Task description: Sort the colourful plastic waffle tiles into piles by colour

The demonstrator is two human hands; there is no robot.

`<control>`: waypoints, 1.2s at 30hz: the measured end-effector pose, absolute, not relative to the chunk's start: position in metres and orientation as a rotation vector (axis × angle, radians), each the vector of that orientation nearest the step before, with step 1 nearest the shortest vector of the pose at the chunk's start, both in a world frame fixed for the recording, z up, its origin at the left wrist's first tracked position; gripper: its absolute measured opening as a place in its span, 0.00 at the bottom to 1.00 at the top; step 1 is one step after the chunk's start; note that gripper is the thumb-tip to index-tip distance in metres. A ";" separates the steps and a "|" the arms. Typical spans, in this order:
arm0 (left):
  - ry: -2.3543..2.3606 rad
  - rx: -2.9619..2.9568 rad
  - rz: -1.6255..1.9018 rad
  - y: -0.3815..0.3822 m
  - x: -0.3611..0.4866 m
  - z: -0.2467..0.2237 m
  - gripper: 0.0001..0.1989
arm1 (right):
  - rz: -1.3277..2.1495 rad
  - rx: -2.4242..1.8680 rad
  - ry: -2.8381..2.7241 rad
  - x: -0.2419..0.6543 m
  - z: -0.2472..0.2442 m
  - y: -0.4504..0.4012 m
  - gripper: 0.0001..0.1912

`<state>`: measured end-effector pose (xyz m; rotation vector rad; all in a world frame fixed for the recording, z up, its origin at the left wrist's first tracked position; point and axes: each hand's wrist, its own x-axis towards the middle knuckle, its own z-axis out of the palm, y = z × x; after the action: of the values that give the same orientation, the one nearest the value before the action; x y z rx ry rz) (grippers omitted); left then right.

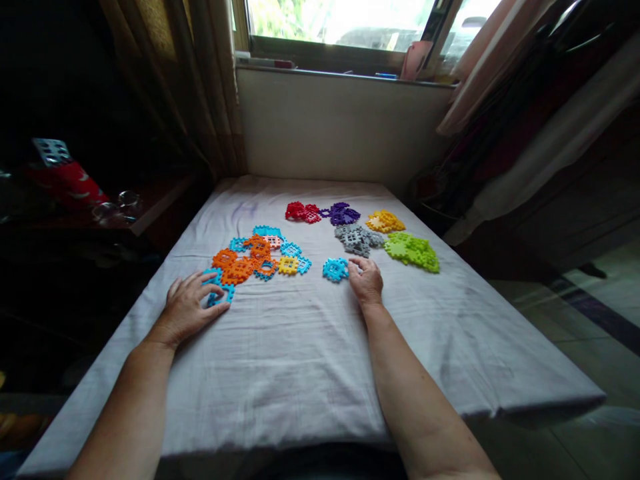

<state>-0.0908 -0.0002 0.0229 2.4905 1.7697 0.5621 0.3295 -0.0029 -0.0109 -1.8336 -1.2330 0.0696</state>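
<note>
On the cloth-covered table (280,360), my left hand (190,307) rests with fingers apart, its fingertips on blue pieces (227,295) at the left edge of a mixed heap. Orange pieces (237,270) lie in that heap, with a yellow piece (288,265) and a pink piece (273,241) among more blue ones. My right hand (365,277) has its thumb and fingers closed at the right edge of a small blue cluster (335,269). Behind it are grey pieces (356,239).
Red (300,212), purple (344,213), yellow (385,221) and lime-green (413,251) piles lie toward the back and right. A wall and window (340,23) stand beyond the table. Clothes hang at the right; a red container (75,187) and glasses are at the left.
</note>
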 end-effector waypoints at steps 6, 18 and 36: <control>1.609 2.536 0.747 0.001 -0.083 0.022 0.13 | -0.004 -1.787 -1.195 0.328 -0.007 -0.004 0.12; 1.219 2.559 1.055 -0.014 -0.038 0.020 0.15 | 0.026 -1.461 -1.678 0.267 0.011 -0.021 0.11; 0.919 2.904 1.161 -0.015 0.011 0.016 0.10 | 0.862 -1.162 -1.505 0.220 0.008 -0.025 0.13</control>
<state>0.0108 -0.0154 0.0163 2.9044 0.9195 1.1609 0.2195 -0.0252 0.0082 -1.1620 -1.5049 0.8624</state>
